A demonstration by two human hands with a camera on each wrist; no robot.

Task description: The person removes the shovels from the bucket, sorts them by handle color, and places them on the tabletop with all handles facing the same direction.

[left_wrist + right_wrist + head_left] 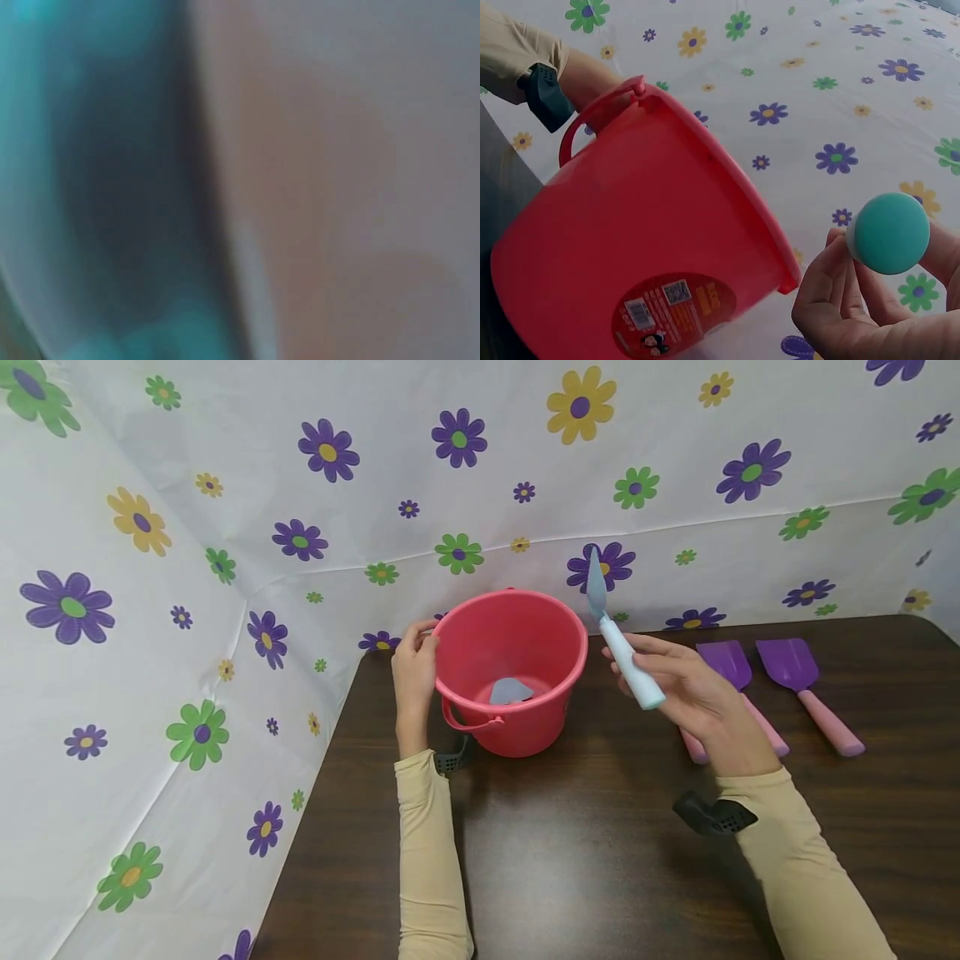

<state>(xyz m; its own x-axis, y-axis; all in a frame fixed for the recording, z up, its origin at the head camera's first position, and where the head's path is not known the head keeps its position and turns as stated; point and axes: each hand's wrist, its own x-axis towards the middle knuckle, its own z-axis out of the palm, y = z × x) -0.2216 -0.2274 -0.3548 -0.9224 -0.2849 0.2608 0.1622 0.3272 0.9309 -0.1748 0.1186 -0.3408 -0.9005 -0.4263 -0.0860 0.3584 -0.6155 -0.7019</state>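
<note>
A red plastic bucket [525, 727] stands on the table with its handle hanging down in front. My left hand [415, 672] grips the bucket's rim on the left side. In my right hand [686, 685] is a small hand trowel [630, 667], pinched by its pale blue handle, with the pointed grey-blue blade upward, to the right of the bucket. The right wrist view shows the trowel's rounded teal handle end [891, 234] toward the camera. Inside the bucket lies a grey-blue blade-like piece [511, 690]. The left wrist view is only a blur.
On the dark wooden table [570, 860], a purple shovel with a pink handle [791, 664] lies at the right. Beside it is another purple shovel [726, 662], partly behind my right hand, and a pink handle end [693, 747]. A flowered white sheet [495, 518] hangs behind.
</note>
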